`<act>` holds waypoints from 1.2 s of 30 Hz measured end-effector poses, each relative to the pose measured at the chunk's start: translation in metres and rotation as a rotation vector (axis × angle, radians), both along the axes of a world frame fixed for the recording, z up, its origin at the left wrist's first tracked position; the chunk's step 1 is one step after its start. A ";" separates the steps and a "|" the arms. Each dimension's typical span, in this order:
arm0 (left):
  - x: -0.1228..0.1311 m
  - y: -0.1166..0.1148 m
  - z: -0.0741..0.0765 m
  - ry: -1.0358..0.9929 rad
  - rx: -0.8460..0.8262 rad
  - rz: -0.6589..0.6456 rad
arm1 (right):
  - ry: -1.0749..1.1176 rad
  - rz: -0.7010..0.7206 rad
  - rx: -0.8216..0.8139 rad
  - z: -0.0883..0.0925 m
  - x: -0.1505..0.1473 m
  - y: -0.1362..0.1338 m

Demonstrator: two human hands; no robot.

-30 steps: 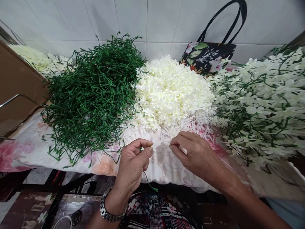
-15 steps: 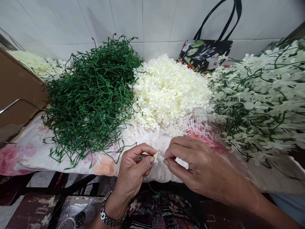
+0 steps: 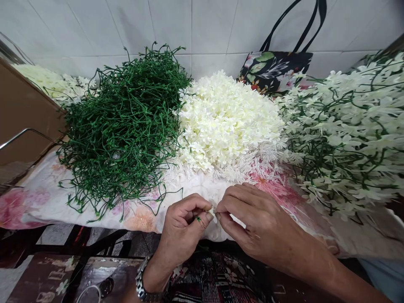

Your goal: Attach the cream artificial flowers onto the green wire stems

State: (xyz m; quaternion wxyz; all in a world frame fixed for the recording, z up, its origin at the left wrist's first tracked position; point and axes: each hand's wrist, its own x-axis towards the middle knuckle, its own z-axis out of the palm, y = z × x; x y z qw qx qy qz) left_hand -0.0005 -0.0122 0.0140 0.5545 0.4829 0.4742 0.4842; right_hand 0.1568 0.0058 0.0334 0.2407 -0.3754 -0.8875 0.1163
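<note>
Over the near edge of the cloth, my left hand (image 3: 186, 227) pinches a small white artificial flower (image 3: 211, 211) between thumb and forefinger. A green stem tip (image 3: 198, 218) pokes out among its curled fingers. My right hand (image 3: 257, 219) meets it from the right, thumb and forefinger pressed together at the flower; the small white piece between them is mostly hidden. Beyond my hands lie a heap of white artificial petals (image 3: 230, 118), spiky white flower pieces (image 3: 261, 158) along its front, and a tangled pile of green plastic stems (image 3: 126, 126) to the left.
Assembled white flowers on green stems (image 3: 350, 134) fill the right side. A floral bag (image 3: 274, 71) leans against the tiled wall (image 3: 208, 29). At left stands a cardboard box (image 3: 28, 122). The floral cloth (image 3: 110, 210) covers the work surface; a dark stool top (image 3: 47, 273) is below.
My fingertips have come closer together, hiding more of the flower. The green tip shows more clearly in my left hand, which has shifted slightly right. The view has shifted slightly.
</note>
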 end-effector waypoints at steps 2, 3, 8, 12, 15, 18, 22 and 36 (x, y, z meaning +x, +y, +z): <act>-0.001 -0.001 -0.005 -0.051 -0.017 0.007 | 0.038 -0.003 0.009 0.000 0.000 0.000; -0.001 -0.002 -0.007 -0.099 -0.041 0.018 | 0.069 -0.006 0.008 0.000 0.001 -0.001; -0.001 -0.005 -0.017 -0.312 -0.184 0.119 | 0.234 -0.020 -0.042 0.003 0.000 -0.004; 0.003 -0.008 -0.017 -0.286 -0.128 0.094 | 0.329 0.008 -0.082 -0.006 -0.006 -0.007; 0.002 -0.011 -0.017 -0.273 -0.088 0.021 | 0.385 -0.040 -0.086 -0.010 -0.006 -0.009; -0.002 -0.012 -0.017 -0.288 -0.096 -0.055 | 0.399 -0.105 -0.134 -0.010 0.000 -0.009; -0.003 -0.013 -0.017 -0.228 -0.051 -0.066 | 0.395 -0.134 -0.196 -0.006 0.008 -0.010; 0.000 -0.014 -0.020 -0.078 0.120 -0.113 | 0.227 0.017 -0.144 0.015 0.007 -0.009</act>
